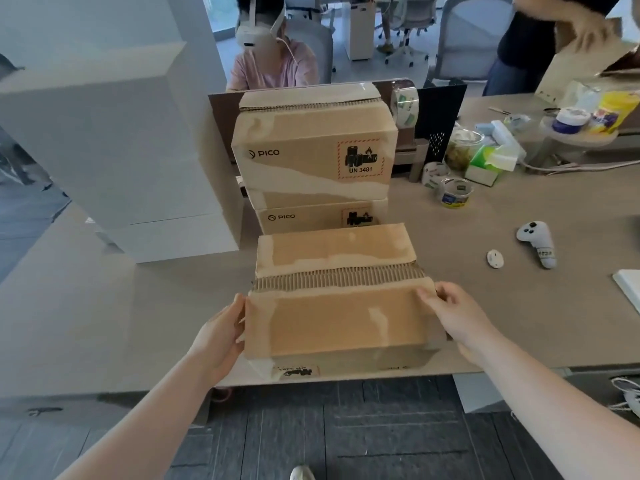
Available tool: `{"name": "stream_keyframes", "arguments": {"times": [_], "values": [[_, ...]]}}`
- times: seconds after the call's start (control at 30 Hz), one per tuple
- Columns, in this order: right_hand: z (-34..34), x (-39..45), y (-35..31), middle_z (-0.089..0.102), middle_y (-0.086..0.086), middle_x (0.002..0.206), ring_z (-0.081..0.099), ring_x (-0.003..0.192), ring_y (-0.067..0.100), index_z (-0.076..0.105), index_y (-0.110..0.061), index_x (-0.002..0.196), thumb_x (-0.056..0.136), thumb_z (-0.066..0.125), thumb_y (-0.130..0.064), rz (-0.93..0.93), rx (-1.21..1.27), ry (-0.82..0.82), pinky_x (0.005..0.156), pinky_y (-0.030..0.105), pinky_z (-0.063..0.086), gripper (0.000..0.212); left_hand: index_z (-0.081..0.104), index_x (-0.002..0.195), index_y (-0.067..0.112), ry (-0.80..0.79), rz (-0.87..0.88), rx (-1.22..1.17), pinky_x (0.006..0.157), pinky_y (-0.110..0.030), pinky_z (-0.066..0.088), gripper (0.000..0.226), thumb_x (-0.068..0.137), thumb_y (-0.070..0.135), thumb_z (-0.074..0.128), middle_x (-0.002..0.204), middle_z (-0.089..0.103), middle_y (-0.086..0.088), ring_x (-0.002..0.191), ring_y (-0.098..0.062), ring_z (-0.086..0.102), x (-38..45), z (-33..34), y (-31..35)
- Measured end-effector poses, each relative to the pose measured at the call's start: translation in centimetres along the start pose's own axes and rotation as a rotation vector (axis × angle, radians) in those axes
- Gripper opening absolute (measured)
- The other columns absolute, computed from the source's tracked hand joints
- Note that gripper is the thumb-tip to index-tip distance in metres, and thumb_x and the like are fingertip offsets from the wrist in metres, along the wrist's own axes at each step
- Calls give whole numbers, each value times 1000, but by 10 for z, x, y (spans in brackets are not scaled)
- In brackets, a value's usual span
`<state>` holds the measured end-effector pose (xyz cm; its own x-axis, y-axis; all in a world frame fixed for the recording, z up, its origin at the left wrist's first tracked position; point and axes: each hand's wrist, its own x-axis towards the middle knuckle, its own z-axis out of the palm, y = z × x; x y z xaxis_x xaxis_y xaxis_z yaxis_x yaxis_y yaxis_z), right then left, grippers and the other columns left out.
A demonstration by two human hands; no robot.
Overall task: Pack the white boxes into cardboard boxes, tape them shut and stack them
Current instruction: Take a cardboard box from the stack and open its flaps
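A closed cardboard box (337,306) sits at the near edge of the table, its top flaps meeting along a torn corrugated seam. My left hand (221,336) presses flat against its left side and my right hand (457,315) grips its right side, so both hold the box. Behind it stand two stacked cardboard boxes printed PICO: the upper one (313,143) and the lower one (322,216). A stack of large white boxes (114,140) rises at the left. A roll of tape (405,103) stands behind the upper box.
Two tape rolls (450,188), a tissue box (488,162), a white controller (536,242) and a small white disc (495,258) lie on the grey table (519,306) to the right. A person in a headset sits opposite; another stands at the far right.
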<state>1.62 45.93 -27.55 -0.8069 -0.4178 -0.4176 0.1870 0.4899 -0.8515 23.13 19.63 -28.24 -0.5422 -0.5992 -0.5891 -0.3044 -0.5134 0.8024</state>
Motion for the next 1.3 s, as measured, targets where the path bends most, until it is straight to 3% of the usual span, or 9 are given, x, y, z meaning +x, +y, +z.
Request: {"name": "stream_keyframes", "arguments": {"times": [0.13, 0.3, 0.5, 0.6, 0.73, 0.83, 0.97, 1.13, 1.3], "values": [[2, -8, 1, 46, 2, 87, 44, 84, 20, 47, -10, 92, 97, 42, -49, 45, -108, 60, 71, 36, 34, 40, 65, 112, 18, 23, -11, 48, 87, -42, 51, 37, 99, 43, 42, 111, 71, 1, 108, -18, 63, 1, -12, -8], [-1, -5, 2, 53, 5, 120, 49, 113, 26, 51, -14, 131, 100, 41, -43, 183, 6, 72, 99, 48, 42, 44, 66, 111, 15, 87, 30, 235, 83, -38, 56, 20, 95, 24, 59, 107, 72, -5, 99, -19, 68, 6, -18, -3], [-15, 18, -13, 67, 11, 84, 63, 80, 29, 64, -7, 100, 92, 59, -16, 406, 91, -30, 65, 38, 52, 13, 57, 127, 15, 24, 20, 402, 73, -28, 57, 39, 89, 17, 67, 108, 70, -3, 94, -18, 70, 29, -27, 13], [-20, 29, -15, 66, 14, 90, 62, 83, 29, 63, -5, 101, 92, 57, -7, 360, 57, -69, 67, 37, 51, 11, 50, 132, 27, -8, 112, 587, 85, -28, 52, 56, 83, 13, 73, 116, 63, 7, 100, -12, 65, 36, -28, 18], [-14, 38, -19, 66, 14, 99, 61, 89, 26, 66, -8, 101, 92, 49, 0, 264, -3, -43, 67, 35, 50, 21, 63, 119, 31, -20, 200, 744, 89, -25, 50, 40, 83, 14, 69, 113, 67, 7, 99, -7, 64, 42, -24, 25], [-8, 38, -18, 62, 6, 100, 58, 90, 21, 65, -15, 95, 95, 42, -1, 205, -68, -28, 74, 36, 51, 27, 64, 118, 20, -69, 131, 572, 99, -34, 48, 31, 89, 7, 64, 109, 70, -3, 103, -15, 64, 46, -26, 28], [-4, 31, -8, 61, 1, 106, 57, 98, 20, 65, -20, 105, 100, 38, -12, 147, -34, 21, 84, 40, 49, 28, 67, 107, 0, -14, -62, 226, 86, -31, 53, 17, 94, 2, 56, 103, 72, -15, 94, -20, 67, 47, -17, 38], [2, 28, -4, 64, 3, 109, 58, 100, 19, 65, -21, 108, 101, 33, -21, 124, -41, 34, 88, 41, 46, 33, 62, 103, 4, 58, -59, 522, 66, -24, 50, 15, 93, 16, 61, 96, 68, -10, 80, -15, 61, 47, 10, 52], [2, 25, -12, 50, -7, 138, 43, 128, 15, 54, -33, 128, 103, 30, -20, 53, -88, -106, 107, 37, 35, 37, 56, 116, 6, 90, -83, 375, 78, -41, 57, 35, 89, 26, 67, 98, 71, -12, 87, -27, 69, 51, 15, 52]]}}
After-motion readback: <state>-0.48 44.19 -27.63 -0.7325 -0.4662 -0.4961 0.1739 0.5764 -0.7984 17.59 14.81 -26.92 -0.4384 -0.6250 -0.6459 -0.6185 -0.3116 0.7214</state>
